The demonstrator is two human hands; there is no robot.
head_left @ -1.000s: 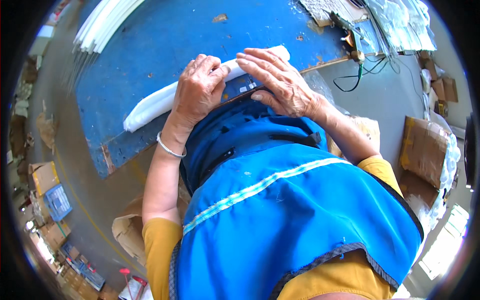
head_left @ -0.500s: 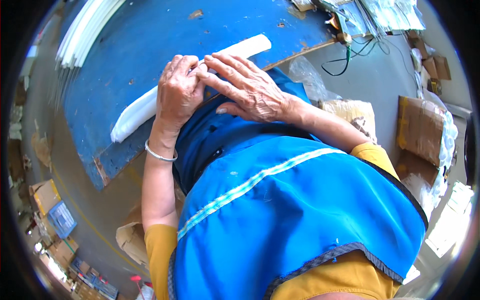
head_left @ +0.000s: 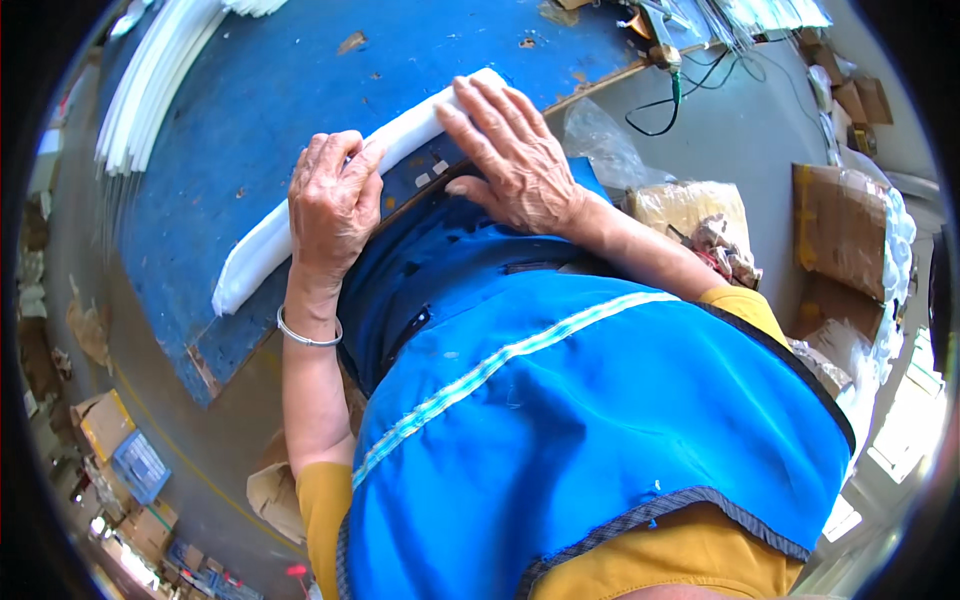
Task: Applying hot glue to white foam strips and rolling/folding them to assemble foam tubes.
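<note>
Currently you are pressing the white roll (head_left: 330,190) flat on the blue desk (head_left: 250,90) edge: left hand (head_left: 333,205) fingers curling over it, right hand (head_left: 510,155) fingers spread on top. Judged approx. mid-roll; remaining work unclear.

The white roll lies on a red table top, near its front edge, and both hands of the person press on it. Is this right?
Not quite: the table top is blue, not red, as the head view shows. The rest holds: the white roll lies near its front edge, with the left hand and the right hand pressing on it.
</note>
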